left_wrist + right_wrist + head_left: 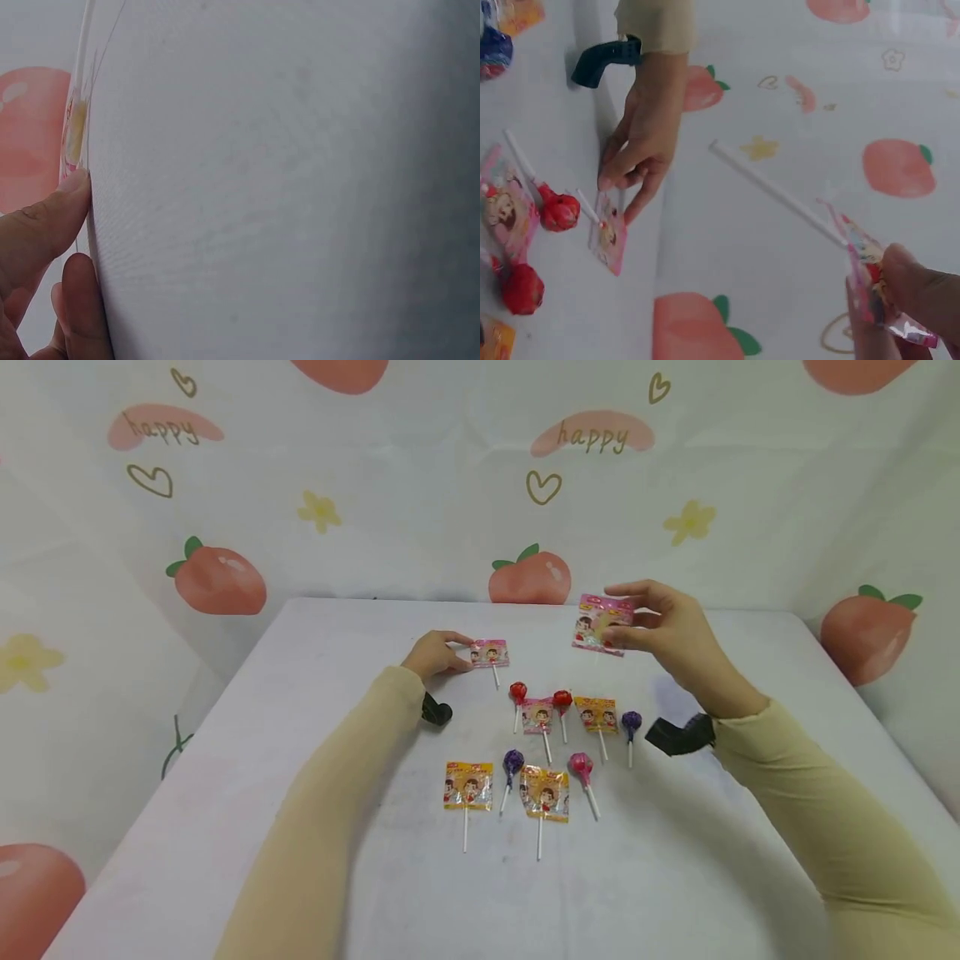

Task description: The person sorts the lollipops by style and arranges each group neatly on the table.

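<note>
My right hand [667, 627] is raised above the back right of the table. Its thumb and fingers pinch a flat pink-wrapped lollipop [590, 625], whose white stick shows in the right wrist view. At the back middle, my left hand [438, 654] is low at the tabletop. Its thumb and fingertips hold the left edge of another pink-wrapped lollipop [489, 652], which lies with its stick toward the front. In the left wrist view that lollipop [76, 135] appears edge-on beside the thumb.
In front lie round lollipops, red [518, 692], red [562, 699], purple [632, 721], purple [513, 762] and pink [581, 764]. Flat ones among them are pink-wrapped [537, 716] and yellow-wrapped [596, 714], [468, 786], with another yellow packet [546, 794]. A patterned cloth [420, 485] hangs behind the table.
</note>
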`<state>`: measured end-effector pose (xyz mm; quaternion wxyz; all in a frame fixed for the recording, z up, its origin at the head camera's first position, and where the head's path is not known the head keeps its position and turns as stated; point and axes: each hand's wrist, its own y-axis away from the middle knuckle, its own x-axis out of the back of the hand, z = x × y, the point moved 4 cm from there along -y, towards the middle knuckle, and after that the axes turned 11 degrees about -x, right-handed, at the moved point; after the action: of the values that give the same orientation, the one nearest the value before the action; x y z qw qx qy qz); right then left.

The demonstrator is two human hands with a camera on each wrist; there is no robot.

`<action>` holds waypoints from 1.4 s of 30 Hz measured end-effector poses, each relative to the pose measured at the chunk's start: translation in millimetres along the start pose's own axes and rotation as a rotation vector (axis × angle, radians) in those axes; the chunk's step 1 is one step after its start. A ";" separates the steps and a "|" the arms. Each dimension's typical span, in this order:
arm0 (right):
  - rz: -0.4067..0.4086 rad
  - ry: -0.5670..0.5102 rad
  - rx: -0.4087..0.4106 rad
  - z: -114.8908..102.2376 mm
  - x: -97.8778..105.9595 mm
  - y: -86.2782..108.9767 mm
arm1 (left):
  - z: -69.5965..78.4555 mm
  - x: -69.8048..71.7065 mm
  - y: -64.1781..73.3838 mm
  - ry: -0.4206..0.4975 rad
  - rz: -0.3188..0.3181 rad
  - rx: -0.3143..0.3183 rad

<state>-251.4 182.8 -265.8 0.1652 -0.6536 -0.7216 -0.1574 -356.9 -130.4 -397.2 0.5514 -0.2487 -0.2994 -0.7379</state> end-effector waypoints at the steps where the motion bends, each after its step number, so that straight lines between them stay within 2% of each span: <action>1: -0.017 -0.017 0.006 -1.3 -5.9 -8.7 | -0.4 0.4 0.3 -0.007 -0.001 -0.004; 5: -0.083 -0.060 -0.002 -1.4 -29.8 -43.9 | -0.4 1.1 1.9 -0.022 -0.003 -0.017; 9: -0.145 -0.130 -0.054 2.8 -52.0 -74.5 | 1.9 0.9 3.6 -0.018 -0.002 -0.014; 13: -0.176 -0.132 -0.106 13.5 -71.8 -98.4 | 4.3 0.1 4.7 -0.018 -0.004 -0.012; 18: -0.168 -0.149 -0.167 33.9 -89.3 -118.1 | 4.0 -1.1 3.2 -0.018 -0.006 -0.019; 21: -0.159 -0.185 -0.211 44.8 -96.3 -124.6 | 3.1 -1.5 1.5 -0.021 -0.009 -0.018; 25: -0.161 -0.171 -0.267 56.7 -103.9 -131.7 | 3.1 -1.1 0.9 -0.012 -0.011 -0.003; 29: -0.172 -0.071 -0.290 66.0 -108.7 -137.6 | 3.3 -0.6 1.7 0.005 -0.006 0.005; 37: -0.143 0.248 -0.257 69.2 -113.3 -138.5 | 1.7 -0.4 1.4 0.001 -0.003 0.010; 42: -0.137 0.331 -0.249 67.5 -114.8 -136.8 | 1.4 0.5 1.1 0.004 0.005 0.024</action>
<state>-379.3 97.3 -378.8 0.1882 -0.5838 -0.7022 -0.3615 -356.0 -129.9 -395.7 0.5567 -0.2410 -0.3066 -0.7335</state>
